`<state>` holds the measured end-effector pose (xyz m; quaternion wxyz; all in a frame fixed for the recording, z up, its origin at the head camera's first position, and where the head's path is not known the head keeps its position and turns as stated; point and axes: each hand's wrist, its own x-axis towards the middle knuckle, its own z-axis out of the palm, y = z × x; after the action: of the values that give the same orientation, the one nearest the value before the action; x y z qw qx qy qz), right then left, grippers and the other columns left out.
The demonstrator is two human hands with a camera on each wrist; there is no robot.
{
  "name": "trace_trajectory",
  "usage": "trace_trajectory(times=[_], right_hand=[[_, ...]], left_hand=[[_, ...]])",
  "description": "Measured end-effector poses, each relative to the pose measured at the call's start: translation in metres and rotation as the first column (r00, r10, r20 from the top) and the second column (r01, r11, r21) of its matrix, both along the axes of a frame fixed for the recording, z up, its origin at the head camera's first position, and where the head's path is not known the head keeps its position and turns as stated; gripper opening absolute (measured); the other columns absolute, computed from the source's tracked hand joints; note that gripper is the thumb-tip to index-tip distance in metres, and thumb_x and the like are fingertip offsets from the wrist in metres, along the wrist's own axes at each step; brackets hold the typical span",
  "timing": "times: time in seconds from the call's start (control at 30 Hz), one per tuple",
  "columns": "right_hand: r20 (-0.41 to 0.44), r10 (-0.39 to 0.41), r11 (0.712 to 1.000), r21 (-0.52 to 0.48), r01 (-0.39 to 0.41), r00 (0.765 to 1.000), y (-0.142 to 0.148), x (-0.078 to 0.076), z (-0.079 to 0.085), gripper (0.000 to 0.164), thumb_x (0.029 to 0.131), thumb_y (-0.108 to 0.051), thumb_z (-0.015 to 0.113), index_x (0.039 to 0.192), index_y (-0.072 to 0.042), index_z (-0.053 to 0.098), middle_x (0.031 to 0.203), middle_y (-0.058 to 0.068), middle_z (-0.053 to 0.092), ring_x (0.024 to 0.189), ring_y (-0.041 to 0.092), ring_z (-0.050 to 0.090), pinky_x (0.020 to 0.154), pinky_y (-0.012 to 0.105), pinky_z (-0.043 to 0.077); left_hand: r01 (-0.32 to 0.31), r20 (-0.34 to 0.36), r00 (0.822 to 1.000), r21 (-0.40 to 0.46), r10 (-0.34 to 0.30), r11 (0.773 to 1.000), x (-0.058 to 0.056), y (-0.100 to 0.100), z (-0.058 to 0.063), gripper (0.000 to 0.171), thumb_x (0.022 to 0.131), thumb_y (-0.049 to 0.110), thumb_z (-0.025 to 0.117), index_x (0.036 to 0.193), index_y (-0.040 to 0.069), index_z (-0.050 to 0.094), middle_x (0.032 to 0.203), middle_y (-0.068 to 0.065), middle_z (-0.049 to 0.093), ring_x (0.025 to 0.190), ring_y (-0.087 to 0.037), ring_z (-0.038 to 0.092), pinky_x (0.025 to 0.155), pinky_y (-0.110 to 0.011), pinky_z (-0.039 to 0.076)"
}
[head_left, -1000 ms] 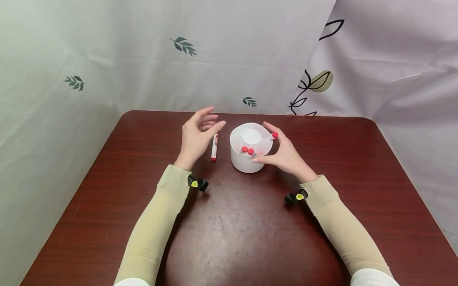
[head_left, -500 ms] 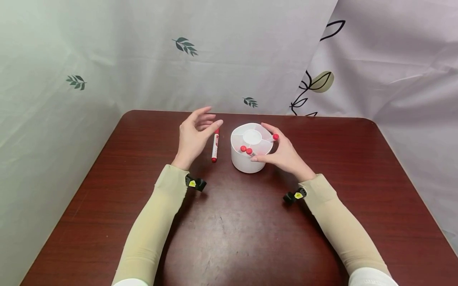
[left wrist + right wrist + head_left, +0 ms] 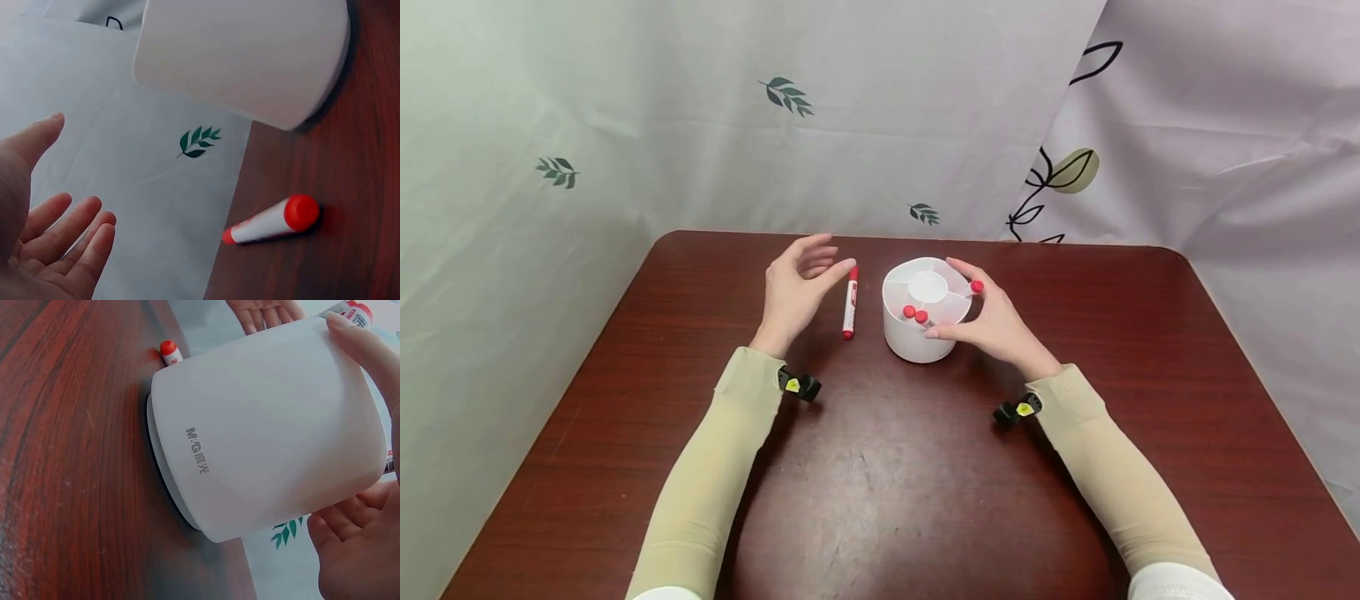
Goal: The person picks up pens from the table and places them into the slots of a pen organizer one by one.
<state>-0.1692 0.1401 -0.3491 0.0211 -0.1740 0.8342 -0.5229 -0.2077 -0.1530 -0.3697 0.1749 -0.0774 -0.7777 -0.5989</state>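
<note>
A round white pen holder (image 3: 916, 342) with inner compartments stands on the table in the head view. My right hand (image 3: 1000, 327) grips its right side, thumb at the front and fingers round the back. Red-ended markers stick out of it: two caps (image 3: 909, 312) at the front and a third (image 3: 977, 287) at the right rim. Left of the holder lies a red-and-white marker (image 3: 850, 310) on the tabletop. My left hand (image 3: 795, 292) hovers left of this marker, fingers loosely bent, holding nothing. The left wrist view shows a gap between that hand (image 3: 59, 244) and the marker (image 3: 265, 223).
The dark red-brown wooden table (image 3: 880, 483) carries all of these things. A pale curtain (image 3: 700, 125) with leaf prints hangs behind its far edge and along the sides. Black camera straps (image 3: 799, 384) sit on both wrists.
My left hand has moved left and slightly down, away from the lying marker, showing more of its far end. The right hand stays on the pen holder, nearly still.
</note>
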Motion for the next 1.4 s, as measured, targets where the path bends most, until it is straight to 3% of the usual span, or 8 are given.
trace_trajectory(times=[0.13, 0.3, 0.53, 0.67, 0.83, 1.07, 1.4], right_hand=[[-0.009, 0.000, 1.000, -0.009, 0.000, 1.000, 0.000, 0.000, 0.001, 0.095, 0.074, -0.011, 0.091, 0.154, -0.002, 0.039, 0.146, 0.016, 0.049, 0.131, 0.028, 0.046, 0.112, 0.052, 0.034], [-0.001, -0.005, 1.000, -0.009, 0.005, 1.000, 0.001, 0.000, -0.001, 0.096, 0.074, -0.012, 0.092, 0.154, -0.004, 0.039, 0.146, 0.015, 0.049, 0.130, 0.028, 0.046, 0.111, 0.052, 0.035], [-0.004, -0.006, 1.000, -0.006, 0.006, 1.000, 0.001, -0.001, -0.001, 0.096, 0.074, -0.012, 0.092, 0.154, -0.004, 0.039, 0.146, 0.015, 0.049, 0.131, 0.028, 0.045, 0.112, 0.052, 0.034], [-0.007, -0.002, 1.000, -0.006, 0.002, 1.000, 0.001, -0.002, -0.001, 0.097, 0.073, -0.011, 0.092, 0.154, -0.003, 0.039, 0.146, 0.016, 0.049, 0.131, 0.027, 0.046, 0.111, 0.052, 0.035], [0.000, 0.001, 1.000, -0.007, -0.001, 1.000, 0.002, -0.002, -0.001, 0.097, 0.074, -0.011, 0.092, 0.154, -0.004, 0.039, 0.146, 0.015, 0.049, 0.131, 0.027, 0.045, 0.112, 0.052, 0.034], [0.004, 0.016, 1.000, -0.014, -0.016, 1.000, 0.002, -0.005, -0.005, 0.100, 0.073, -0.015, 0.093, 0.156, -0.007, 0.037, 0.147, 0.015, 0.048, 0.133, 0.030, 0.044, 0.113, 0.055, 0.033], [0.001, 0.012, 1.000, -0.005, -0.012, 1.000, 0.004, -0.004, -0.004, 0.099, 0.073, -0.014, 0.093, 0.156, -0.006, 0.038, 0.148, 0.014, 0.048, 0.134, 0.030, 0.043, 0.113, 0.056, 0.033]], left_hand=[[0.000, 0.038, 0.999, -0.035, 0.001, 0.999, 0.000, -0.003, -0.005, 0.054, 0.082, 0.033, 0.089, 0.127, 0.011, 0.069, 0.116, -0.008, 0.072, 0.109, -0.019, 0.067, 0.097, -0.036, 0.053], [0.037, 0.118, 0.993, -0.120, -0.023, 0.992, 0.000, -0.005, -0.016, 0.060, 0.081, 0.037, 0.088, 0.130, 0.011, 0.066, 0.123, -0.010, 0.069, 0.114, -0.023, 0.065, 0.099, -0.031, 0.051], [0.127, 0.268, 0.962, -0.239, -0.061, 0.963, 0.006, -0.008, -0.029, 0.074, 0.079, 0.037, 0.090, 0.138, 0.005, 0.058, 0.134, -0.011, 0.062, 0.120, -0.028, 0.061, 0.103, -0.035, 0.047], [0.169, 0.317, 0.946, -0.306, -0.067, 0.937, 0.008, -0.008, -0.035, 0.076, 0.078, 0.036, 0.090, 0.139, 0.005, 0.057, 0.135, -0.011, 0.061, 0.120, -0.028, 0.060, 0.103, -0.039, 0.047], [0.213, 0.345, 0.935, -0.373, -0.079, 0.903, 0.007, -0.005, -0.037, 0.070, 0.076, 0.028, 0.092, 0.133, 0.003, 0.061, 0.126, -0.011, 0.065, 0.113, -0.028, 0.061, 0.098, -0.041, 0.049], [0.237, 0.391, 0.919, -0.454, -0.047, 0.859, 0.004, -0.001, -0.035, 0.061, 0.078, 0.014, 0.088, 0.131, 0.001, 0.061, 0.107, -0.012, 0.068, 0.093, -0.025, 0.065, 0.085, -0.038, 0.053], [0.227, 0.393, 0.919, -0.564, 0.016, 0.794, 0.000, -0.001, -0.031, 0.029, 0.086, 0.011, 0.074, 0.113, 0.002, 0.071, 0.090, -0.008, 0.070, 0.086, -0.025, 0.062, 0.079, -0.036, 0.049]])
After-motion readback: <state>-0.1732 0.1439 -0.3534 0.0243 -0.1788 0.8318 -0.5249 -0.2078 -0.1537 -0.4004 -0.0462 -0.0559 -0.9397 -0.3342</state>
